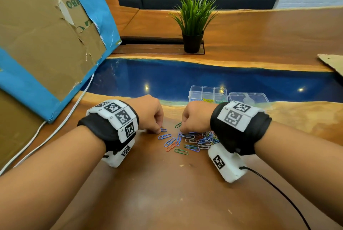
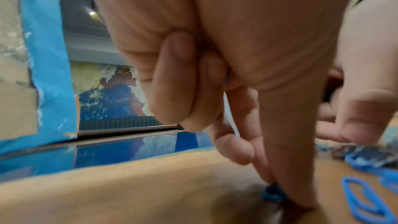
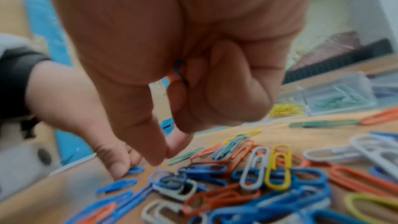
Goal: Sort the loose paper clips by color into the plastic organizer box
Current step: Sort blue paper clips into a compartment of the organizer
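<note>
Your forearms reach in from the bottom of the head view, both wrists strapped with black bands carrying white marker blocks. Your left hand (image 1: 148, 113) is down on the wooden table (image 1: 167, 192), fingers curled, thumb and forefinger tips pinching at a blue paper clip (image 2: 273, 193) that lies flat on the wood. Your right hand (image 1: 194, 116) hovers over the near edge of the loose paper clips (image 1: 194, 139), fingers clenched into the palm; the right wrist view shows a dark blue clip (image 3: 181, 72) tucked between those curled fingers, so that hand is already holding one. Its thumb and forefinger tips meet just above the heap, and whether they touch a clip there, I can't tell.

That heap sits between your two hands and a little toward you: blue, orange, white, yellow and green all tangled, with several blue ones spread out on its left side and one green clip (image 1: 178, 125) lying apart just beyond.

Past your right hand stands the plastic organizer box (image 1: 207, 93), clear, open, with yellow and green clips visible in its near compartments. Its clear lid (image 1: 248, 98) lies just right of it. Farther back: a blue resin strip, a potted plant (image 1: 194, 23), and cardboard (image 1: 46, 35) edged in blue leaning at left.
</note>
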Demonstrator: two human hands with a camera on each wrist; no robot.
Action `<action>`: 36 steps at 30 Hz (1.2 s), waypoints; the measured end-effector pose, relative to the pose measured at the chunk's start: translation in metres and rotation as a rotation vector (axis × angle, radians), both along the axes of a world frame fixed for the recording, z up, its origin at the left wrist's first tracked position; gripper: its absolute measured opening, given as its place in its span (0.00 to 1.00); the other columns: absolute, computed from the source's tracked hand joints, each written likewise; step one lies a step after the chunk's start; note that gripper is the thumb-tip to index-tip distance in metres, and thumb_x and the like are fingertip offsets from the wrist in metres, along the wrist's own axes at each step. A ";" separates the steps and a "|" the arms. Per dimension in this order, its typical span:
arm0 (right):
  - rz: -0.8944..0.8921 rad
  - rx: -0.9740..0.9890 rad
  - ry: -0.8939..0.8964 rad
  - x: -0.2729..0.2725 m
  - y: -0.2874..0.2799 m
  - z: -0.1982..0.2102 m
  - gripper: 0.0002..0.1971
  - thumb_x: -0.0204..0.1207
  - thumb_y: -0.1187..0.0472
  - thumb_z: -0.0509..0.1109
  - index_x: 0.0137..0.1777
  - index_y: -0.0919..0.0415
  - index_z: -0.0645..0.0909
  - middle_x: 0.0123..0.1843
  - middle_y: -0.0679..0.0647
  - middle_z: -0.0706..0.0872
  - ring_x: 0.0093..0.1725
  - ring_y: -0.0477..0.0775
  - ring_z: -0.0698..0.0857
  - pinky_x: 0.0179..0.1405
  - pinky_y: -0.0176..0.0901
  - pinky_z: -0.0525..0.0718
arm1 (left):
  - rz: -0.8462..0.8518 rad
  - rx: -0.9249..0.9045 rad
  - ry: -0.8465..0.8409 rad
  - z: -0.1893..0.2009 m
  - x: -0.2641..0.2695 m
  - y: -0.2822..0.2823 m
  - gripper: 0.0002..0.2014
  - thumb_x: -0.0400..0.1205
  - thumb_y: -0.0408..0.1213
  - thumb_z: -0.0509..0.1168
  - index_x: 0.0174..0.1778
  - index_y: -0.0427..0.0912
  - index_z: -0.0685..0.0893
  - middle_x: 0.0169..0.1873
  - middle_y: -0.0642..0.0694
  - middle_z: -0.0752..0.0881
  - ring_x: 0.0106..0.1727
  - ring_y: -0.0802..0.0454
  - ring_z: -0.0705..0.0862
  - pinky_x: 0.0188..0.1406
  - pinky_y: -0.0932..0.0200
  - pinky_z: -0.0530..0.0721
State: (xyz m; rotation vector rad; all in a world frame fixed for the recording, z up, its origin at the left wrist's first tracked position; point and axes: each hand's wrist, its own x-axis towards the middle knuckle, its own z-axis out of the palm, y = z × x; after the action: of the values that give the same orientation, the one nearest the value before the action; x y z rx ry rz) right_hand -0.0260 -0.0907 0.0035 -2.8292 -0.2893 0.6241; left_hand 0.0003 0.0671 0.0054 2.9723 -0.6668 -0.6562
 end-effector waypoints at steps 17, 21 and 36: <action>0.046 0.100 -0.007 -0.003 0.000 0.011 0.09 0.73 0.54 0.67 0.35 0.53 0.86 0.33 0.52 0.82 0.35 0.52 0.79 0.35 0.41 0.79 | 0.246 -0.519 0.336 -0.002 -0.005 0.004 0.10 0.76 0.26 0.59 0.45 0.42 0.84 0.24 0.50 0.78 0.19 0.51 0.72 0.18 0.66 0.73; -0.326 0.603 0.319 0.000 -0.004 0.016 0.10 0.74 0.62 0.56 0.31 0.60 0.71 0.27 0.56 0.74 0.22 0.52 0.68 0.20 0.35 0.71 | 0.391 -0.774 0.497 -0.005 -0.009 0.000 0.04 0.69 0.31 0.55 0.28 0.41 0.73 0.21 0.48 0.68 0.13 0.54 0.66 0.14 0.70 0.66; -0.580 0.977 0.395 0.018 -0.035 0.012 0.08 0.77 0.69 0.59 0.44 0.63 0.80 0.31 0.55 0.78 0.26 0.48 0.74 0.20 0.32 0.73 | 0.456 -0.761 0.535 -0.002 0.004 -0.030 0.19 0.81 0.19 0.47 0.46 0.46 0.77 0.29 0.44 0.74 0.17 0.58 0.62 0.13 0.72 0.62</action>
State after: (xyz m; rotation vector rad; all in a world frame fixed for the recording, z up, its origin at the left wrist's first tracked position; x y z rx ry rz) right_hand -0.0079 -0.1259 0.0151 -1.6833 0.2429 0.6414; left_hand 0.0047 0.0375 0.0034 2.0119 -0.1263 -0.8531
